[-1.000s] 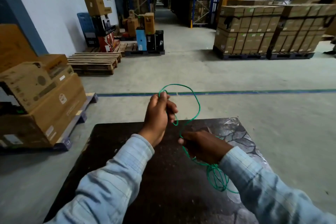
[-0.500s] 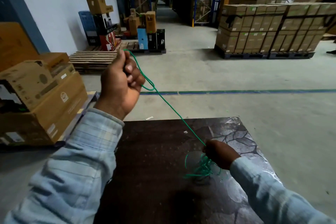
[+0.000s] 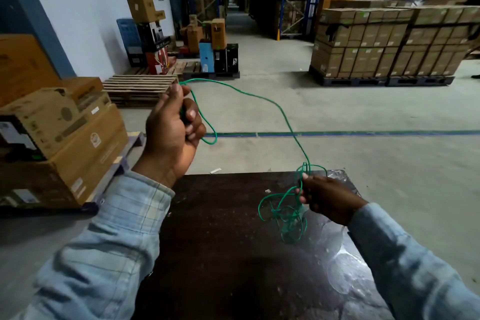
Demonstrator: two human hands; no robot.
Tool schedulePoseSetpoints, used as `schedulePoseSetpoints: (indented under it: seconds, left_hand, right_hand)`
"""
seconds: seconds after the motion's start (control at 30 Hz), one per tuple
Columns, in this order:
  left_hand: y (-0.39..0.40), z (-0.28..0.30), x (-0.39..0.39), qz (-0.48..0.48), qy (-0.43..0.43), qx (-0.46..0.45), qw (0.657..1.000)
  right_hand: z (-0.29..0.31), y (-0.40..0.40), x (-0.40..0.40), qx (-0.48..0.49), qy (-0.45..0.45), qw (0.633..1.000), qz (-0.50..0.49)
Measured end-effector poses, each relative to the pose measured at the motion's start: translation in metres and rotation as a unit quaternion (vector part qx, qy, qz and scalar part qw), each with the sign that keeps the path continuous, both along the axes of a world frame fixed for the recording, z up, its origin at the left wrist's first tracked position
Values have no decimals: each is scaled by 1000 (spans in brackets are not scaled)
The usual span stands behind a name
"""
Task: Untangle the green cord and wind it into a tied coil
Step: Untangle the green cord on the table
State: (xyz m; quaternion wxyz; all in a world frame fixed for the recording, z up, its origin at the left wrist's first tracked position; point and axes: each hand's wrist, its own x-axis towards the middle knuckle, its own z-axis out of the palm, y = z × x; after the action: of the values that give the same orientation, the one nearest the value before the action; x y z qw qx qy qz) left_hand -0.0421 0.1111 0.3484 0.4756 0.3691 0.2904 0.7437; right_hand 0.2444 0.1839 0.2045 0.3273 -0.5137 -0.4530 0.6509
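Observation:
A thin green cord (image 3: 259, 97) runs in a slack arc between my two hands. My left hand (image 3: 172, 128) is raised above the table's far left corner, fist closed on one end, with a small loop hanging beside the fingers. My right hand (image 3: 326, 199) is lower, over the dark table (image 3: 220, 254) near its far right corner, pinching the cord. Below that hand a tangled bunch of green cord (image 3: 287, 215) hangs down onto the tabletop.
Stacked cardboard boxes (image 3: 57, 138) on a pallet stand close at the left. An empty wooden pallet (image 3: 137, 86) lies beyond them. Palletised boxes (image 3: 384, 47) sit far right. A blue floor line (image 3: 363, 134) crosses the concrete.
My left hand rose up and left, pulling a length of cord out; the stretch between the hands has since gone slack. My right hand now lifts the tangle slightly.

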Motion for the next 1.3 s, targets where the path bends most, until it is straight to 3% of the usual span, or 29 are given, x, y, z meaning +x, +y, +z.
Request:
schedulePoseSetpoints:
  seconds: [0.1,0.2,0.33,0.43,0.5,0.57,0.6,0.67,0.77,0.87,0.93,1.03,1.1,1.2,1.27,1.3]
  left_hand:
    - [-1,-16,14,22,56,-32,998]
    - [0,-38,34,21,96,-62,993]
    - [0,-55,45,-15,69,-89,994]
    - [4,-66,45,-1,123,-114,986]
    - [5,-81,47,-15,247,-159,956]
    - [2,-105,53,-81,376,-200,901]
    - [-2,-116,60,-131,395,-208,885]
    - [-7,-139,76,-220,366,-172,888]
    - [-4,-158,91,-137,333,-186,914]
    - [2,-161,74,-7,351,-250,902]
    - [4,-154,52,-2,348,-262,900]
    - [2,-140,21,7,289,-265,920]
    - [-3,-131,6,-35,225,-267,936]
    - [-11,-119,-11,-179,51,-249,950]
    - [-15,-113,-13,-210,-25,-235,949]
    - [-16,-112,-10,-206,-39,-232,950]
  right_hand:
    - [14,-1,-5,-81,75,993,43]
    - [28,-4,-11,-103,137,983,64]
    - [37,-6,-19,-69,102,990,74]
    - [36,-5,-19,-72,121,986,84]
    - [37,-8,-21,-110,186,970,113]
    - [40,-9,-24,-140,264,941,156]
    - [40,-9,-27,-141,307,923,183]
    - [42,-9,-33,-138,376,887,231]
    - [43,-6,-38,-135,413,867,243]
    - [39,4,-28,-111,330,920,182]
    - [36,9,-15,-101,224,961,130]
    - [22,8,3,-74,56,993,79]
    - [7,6,11,-63,-2,996,55]
    - [-14,9,16,-14,-26,999,-23]
    - [-23,6,14,-21,3,997,-73]
    - [-28,1,13,-6,-33,996,-82]
